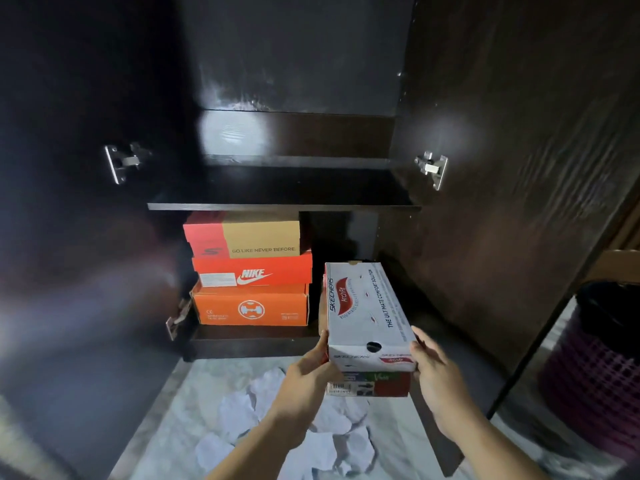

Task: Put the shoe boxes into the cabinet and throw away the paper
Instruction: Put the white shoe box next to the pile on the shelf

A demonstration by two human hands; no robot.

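A white Skechers shoe box [369, 306] is held lengthwise, its far end inside the dark cabinet's lower compartment [343, 233]. My left hand [308, 375] grips its near left corner and my right hand [434, 379] holds its near right end. To its left, three boxes are stacked in the compartment: a red-and-tan box [242, 233] on top, an orange Nike box [252, 271] in the middle, another orange box [251, 306] at the bottom. Several crumpled white papers [242, 410] lie on the floor beneath my arms.
Both cabinet doors [502, 202] stand open, left and right. A dark shelf [284, 195] spans the cabinet above the boxes. A purple mesh waste bin [595, 375] with a black liner stands on the floor at the right, beyond the right door.
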